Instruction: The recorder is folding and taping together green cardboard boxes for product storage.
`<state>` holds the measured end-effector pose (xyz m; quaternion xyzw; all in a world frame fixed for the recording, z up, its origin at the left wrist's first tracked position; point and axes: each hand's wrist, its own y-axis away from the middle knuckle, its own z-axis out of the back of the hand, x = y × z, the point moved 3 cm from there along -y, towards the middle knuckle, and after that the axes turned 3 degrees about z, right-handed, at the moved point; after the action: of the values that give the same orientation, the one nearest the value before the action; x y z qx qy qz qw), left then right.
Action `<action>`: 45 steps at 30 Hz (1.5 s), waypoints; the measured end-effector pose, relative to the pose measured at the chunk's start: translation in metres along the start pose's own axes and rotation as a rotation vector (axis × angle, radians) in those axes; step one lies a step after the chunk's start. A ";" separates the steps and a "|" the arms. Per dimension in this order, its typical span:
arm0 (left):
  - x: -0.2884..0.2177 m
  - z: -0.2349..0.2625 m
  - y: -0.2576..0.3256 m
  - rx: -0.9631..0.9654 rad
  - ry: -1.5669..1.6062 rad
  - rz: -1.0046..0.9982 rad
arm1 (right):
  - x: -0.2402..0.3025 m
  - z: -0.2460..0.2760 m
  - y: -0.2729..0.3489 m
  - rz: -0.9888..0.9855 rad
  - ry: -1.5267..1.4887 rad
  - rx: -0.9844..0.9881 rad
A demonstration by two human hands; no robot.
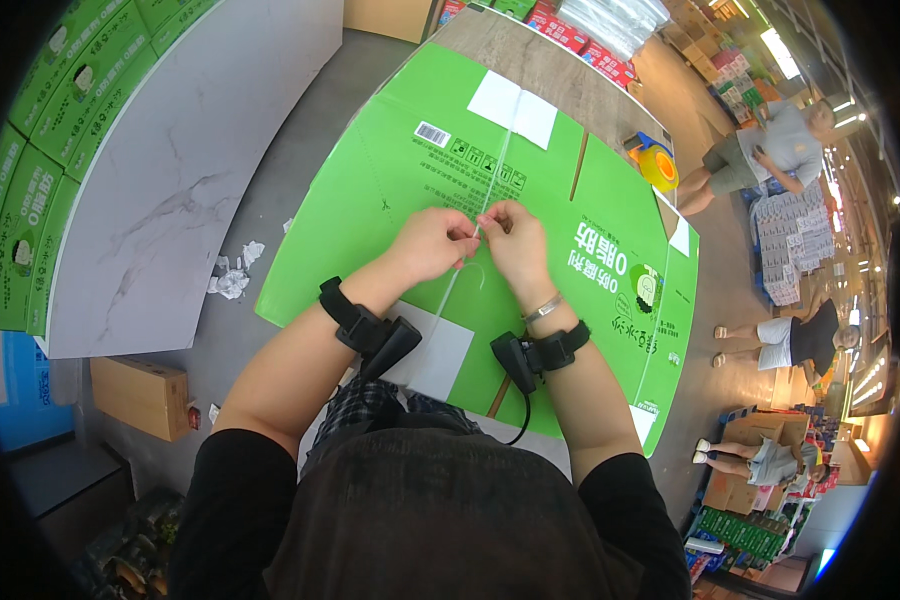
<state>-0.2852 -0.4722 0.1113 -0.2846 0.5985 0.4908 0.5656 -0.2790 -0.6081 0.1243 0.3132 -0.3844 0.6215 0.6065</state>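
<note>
A flattened green cardboard box point(410, 190) lies on a wooden table point(560, 75) in front of me. A strip of clear tape point(495, 175) runs down its middle seam. My left hand point(432, 245) and my right hand point(515, 240) meet over that seam, fingertips pinched together on the tape's near end. Both wrists carry black strapped devices. White labels sit at the box's far end and near edge.
A yellow and blue tape dispenser point(658, 160) rests at the table's right edge. Stacked green cartons point(60, 110) and a marble-look panel point(190, 160) stand left. A brown box point(142, 395) and crumpled paper point(232, 280) lie on the floor. Several people sit at right.
</note>
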 end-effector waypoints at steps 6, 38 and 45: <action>0.000 0.000 -0.001 -0.034 -0.039 -0.029 | 0.007 -0.004 -0.003 0.029 0.116 0.043; -0.004 0.002 -0.001 0.002 -0.001 0.000 | -0.010 0.004 0.002 -0.091 -0.188 0.108; -0.003 0.002 0.001 -0.100 -0.026 -0.069 | -0.008 -0.002 0.005 0.001 -0.272 -0.032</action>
<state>-0.2848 -0.4706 0.1151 -0.3267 0.5557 0.5040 0.5748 -0.2828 -0.6101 0.1158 0.3849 -0.4731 0.5674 0.5532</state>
